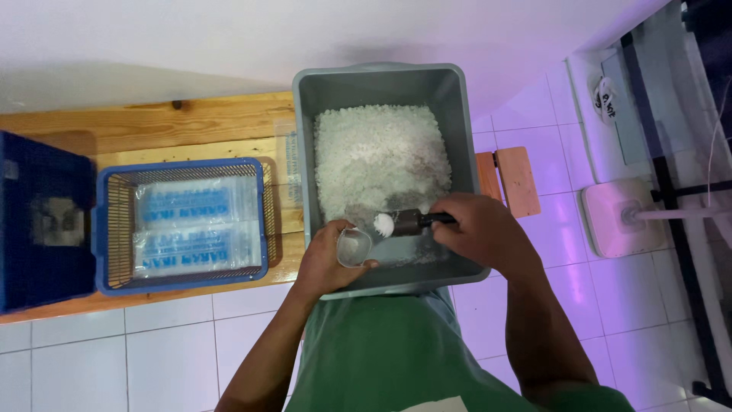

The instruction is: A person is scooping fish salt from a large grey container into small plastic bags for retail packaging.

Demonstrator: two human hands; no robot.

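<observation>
Left hand (329,259) grips a clear cup (354,247); right hand (479,229) grips a scoop (404,223) (heaped white).

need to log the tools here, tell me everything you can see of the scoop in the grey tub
The scoop is small and dark, looks like metal or dark plastic, with a short cup and a thin black handle. It lies roughly level, handle pointing right, held by the right hand over the near end of the grey tub. Its mouth carries a heap of white grains and faces the small clear bag that the left hand holds open beside it.
</observation>
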